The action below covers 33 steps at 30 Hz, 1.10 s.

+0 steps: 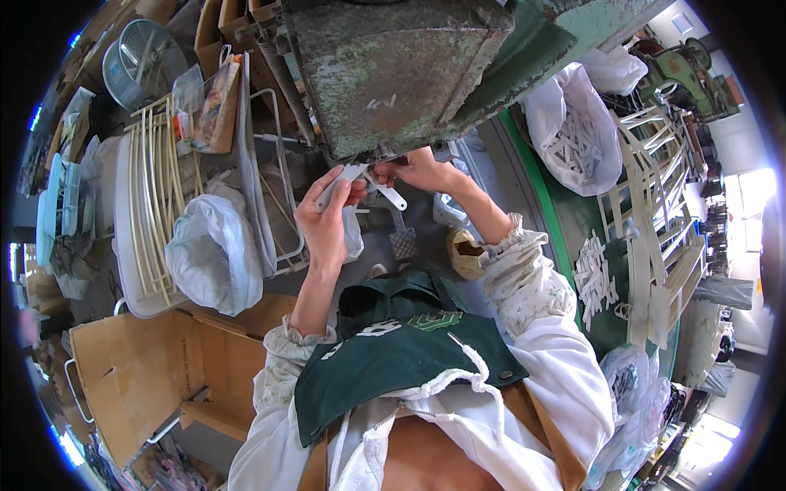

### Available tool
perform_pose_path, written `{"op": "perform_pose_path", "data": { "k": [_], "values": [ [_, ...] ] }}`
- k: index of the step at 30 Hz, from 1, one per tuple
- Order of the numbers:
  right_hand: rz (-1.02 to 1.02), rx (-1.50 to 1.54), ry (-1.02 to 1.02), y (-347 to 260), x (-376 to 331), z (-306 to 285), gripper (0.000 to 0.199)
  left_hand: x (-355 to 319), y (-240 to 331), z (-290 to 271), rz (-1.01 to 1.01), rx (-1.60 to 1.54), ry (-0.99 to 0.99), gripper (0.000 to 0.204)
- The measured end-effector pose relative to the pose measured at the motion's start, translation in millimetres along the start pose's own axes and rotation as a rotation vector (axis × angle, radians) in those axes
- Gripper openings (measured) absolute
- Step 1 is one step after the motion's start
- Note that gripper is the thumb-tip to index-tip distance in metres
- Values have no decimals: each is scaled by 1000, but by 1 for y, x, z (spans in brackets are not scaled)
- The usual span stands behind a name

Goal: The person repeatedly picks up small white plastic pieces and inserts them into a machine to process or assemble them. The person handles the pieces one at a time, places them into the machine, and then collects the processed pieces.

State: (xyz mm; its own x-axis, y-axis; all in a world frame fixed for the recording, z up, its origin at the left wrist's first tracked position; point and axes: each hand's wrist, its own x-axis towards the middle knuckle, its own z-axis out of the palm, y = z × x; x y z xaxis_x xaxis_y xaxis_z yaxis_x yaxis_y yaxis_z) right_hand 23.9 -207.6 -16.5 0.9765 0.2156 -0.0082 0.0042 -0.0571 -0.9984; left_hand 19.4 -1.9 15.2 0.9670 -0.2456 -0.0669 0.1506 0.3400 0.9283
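Below the front edge of a worn green machine [401,74], my two hands are close together. My left hand [326,217] is closed around a flat white handle-shaped piece [350,173], thumb along its side. A second white strip [390,195], rounded and with a hole at its end, slants down to the right between the hands. It crosses near the first piece; whether they are joined I cannot tell. My right hand [419,170] pinches with its fingertips at the upper end of this strip, right under the machine. What lies between those fingertips is hidden.
At right, a white sack [573,135] of white strips and a loose pile of strips [595,278] lie on a green bench. A white bag [217,254] and cream rods [155,204] are on the left, above an open cardboard box [147,368]. A pedal [403,244] is below.
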Motion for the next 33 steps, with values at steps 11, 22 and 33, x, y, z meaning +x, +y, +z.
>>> {"op": "perform_pose_path", "data": {
  "k": [11,22,33],
  "values": [
    [309,-35,254,-15,1,3,20,-1,-2,-5,-55,99,-78,23],
    [224,-435,-48,-21,-31,12,38,-3,-11,-19,-207,284,-94,26],
    [389,180,92,-26,-56,41,36,-1,-15,-21,-170,293,-98,28]
  ]
}}
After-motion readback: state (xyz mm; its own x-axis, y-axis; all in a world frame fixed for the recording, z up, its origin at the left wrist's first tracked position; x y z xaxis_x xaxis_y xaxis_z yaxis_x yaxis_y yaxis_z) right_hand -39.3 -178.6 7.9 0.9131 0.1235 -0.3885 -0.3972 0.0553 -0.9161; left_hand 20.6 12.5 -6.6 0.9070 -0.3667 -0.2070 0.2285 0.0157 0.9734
